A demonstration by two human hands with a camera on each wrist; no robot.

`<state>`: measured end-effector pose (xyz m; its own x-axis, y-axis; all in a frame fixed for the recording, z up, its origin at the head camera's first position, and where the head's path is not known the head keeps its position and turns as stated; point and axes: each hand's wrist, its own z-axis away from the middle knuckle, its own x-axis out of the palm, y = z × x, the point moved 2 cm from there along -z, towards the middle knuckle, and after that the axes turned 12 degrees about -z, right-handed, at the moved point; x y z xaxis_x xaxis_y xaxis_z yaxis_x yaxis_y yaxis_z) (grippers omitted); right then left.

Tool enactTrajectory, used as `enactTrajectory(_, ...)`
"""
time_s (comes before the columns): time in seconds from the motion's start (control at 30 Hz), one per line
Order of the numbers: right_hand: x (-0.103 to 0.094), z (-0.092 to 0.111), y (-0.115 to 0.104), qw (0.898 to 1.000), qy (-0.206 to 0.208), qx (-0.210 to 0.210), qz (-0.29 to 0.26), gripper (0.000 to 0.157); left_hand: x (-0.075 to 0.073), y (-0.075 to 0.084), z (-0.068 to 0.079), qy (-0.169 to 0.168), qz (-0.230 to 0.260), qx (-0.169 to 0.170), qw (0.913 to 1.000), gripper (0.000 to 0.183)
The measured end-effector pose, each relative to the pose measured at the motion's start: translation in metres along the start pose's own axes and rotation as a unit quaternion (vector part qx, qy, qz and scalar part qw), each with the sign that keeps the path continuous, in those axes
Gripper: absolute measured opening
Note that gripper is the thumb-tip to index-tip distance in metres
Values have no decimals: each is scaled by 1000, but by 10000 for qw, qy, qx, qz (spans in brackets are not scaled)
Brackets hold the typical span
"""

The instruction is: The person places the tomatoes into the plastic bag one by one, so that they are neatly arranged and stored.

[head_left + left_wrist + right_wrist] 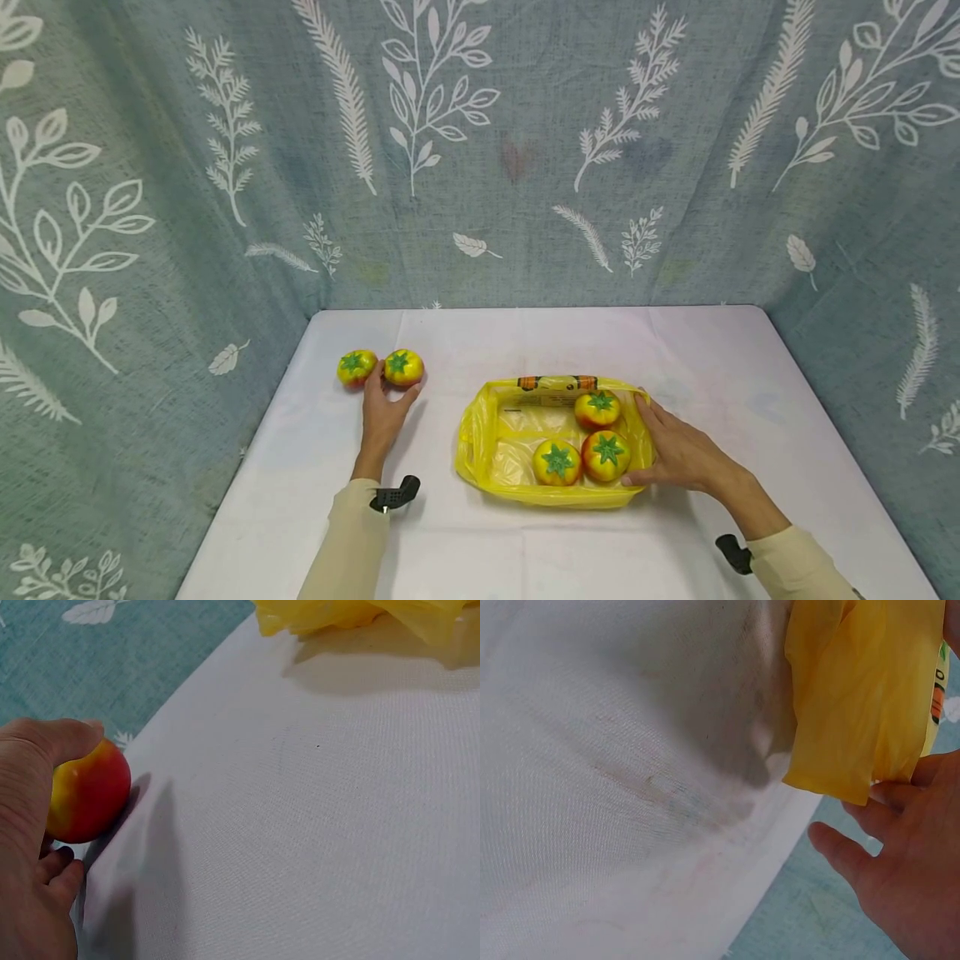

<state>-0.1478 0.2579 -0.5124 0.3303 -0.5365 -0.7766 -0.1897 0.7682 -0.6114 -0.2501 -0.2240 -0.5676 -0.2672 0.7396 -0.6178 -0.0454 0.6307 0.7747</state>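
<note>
Two red-and-yellow toy tomatoes with green star-shaped tops are at the table's far left. My left hand [385, 421] holds the right-hand tomato [404, 367], with its forefinger in the gap beside the left-hand tomato [356, 368]. In the left wrist view, the thumb lies against the held tomato [94, 795] and other fingers curl below it. My right hand [686, 450] grips the right end of a yellow plastic bag [517, 493], thumb at its front rim and fingers farther back. The bag's mouth is spread wide, showing three similar tomatoes [557, 462] inside.
A white cloth [480, 550] covers the table. Grey-green curtains [517, 250] with white leaf prints hang behind it and along both sides. Each wrist has a black camera mount [395, 493] at the sleeve cuff.
</note>
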Motion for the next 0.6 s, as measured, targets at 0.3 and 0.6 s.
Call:
enactTrajectory(0.3,-1,1,0,10000,-21,53,4,133,4,-2,-6,-107,-56,-47,9999,89)
enactTrajectory(0.6,-1,1,0,10000,29,41,-6,132,6,-2,-16,-155,-360,-16,9992,90)
